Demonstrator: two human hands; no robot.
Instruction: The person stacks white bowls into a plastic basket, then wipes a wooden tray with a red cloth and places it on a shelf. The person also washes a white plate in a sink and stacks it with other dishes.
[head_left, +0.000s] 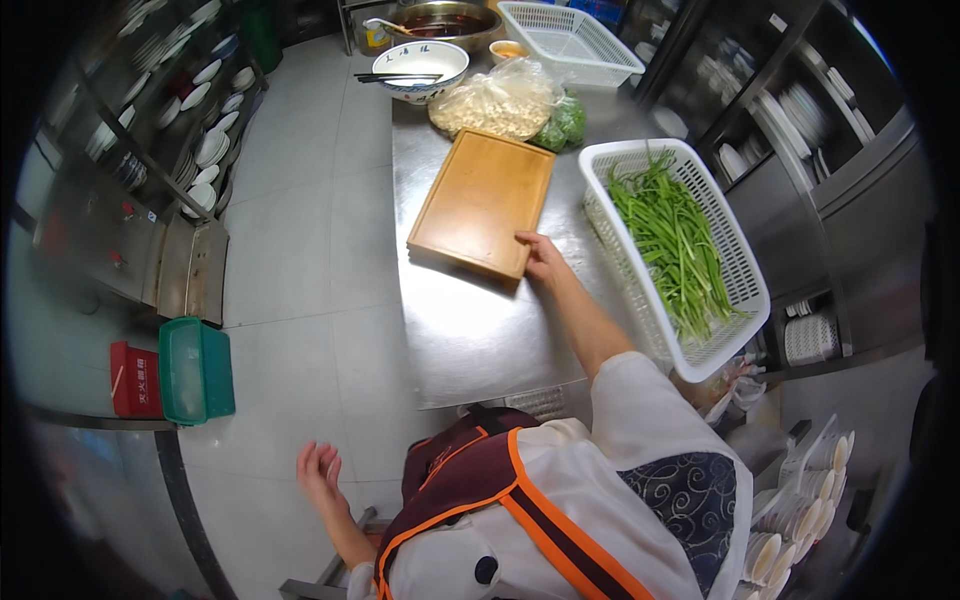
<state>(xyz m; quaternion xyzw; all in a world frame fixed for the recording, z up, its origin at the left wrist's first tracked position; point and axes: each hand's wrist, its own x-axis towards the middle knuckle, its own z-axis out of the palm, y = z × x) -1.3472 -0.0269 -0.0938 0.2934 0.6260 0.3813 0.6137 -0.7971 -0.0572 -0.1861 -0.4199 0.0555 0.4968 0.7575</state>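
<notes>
My right hand (541, 255) grips the near right corner of a wooden board (484, 199), thumb on top and fingers at its side. The board has a groove along its edge and lies tilted in view on a stainless steel table (480, 337). Its near side looks thick; whether it is one piece or a stack I cannot tell. Out to the left, over the floor, my left hand (321, 469) hangs with loosely curled fingers and nothing in it. Right of the board, a white plastic basket (634, 289) holds long green leafy stalks (675, 244).
Behind the board sit a clear bag of pale chopped food (495, 105), a bag of greens (564, 120), a bowl with chopsticks (420, 64), a metal basin (442, 22) and another white basket (570, 37). Dish shelves (195, 112) flank the aisle, with a green bin (196, 371) on the left.
</notes>
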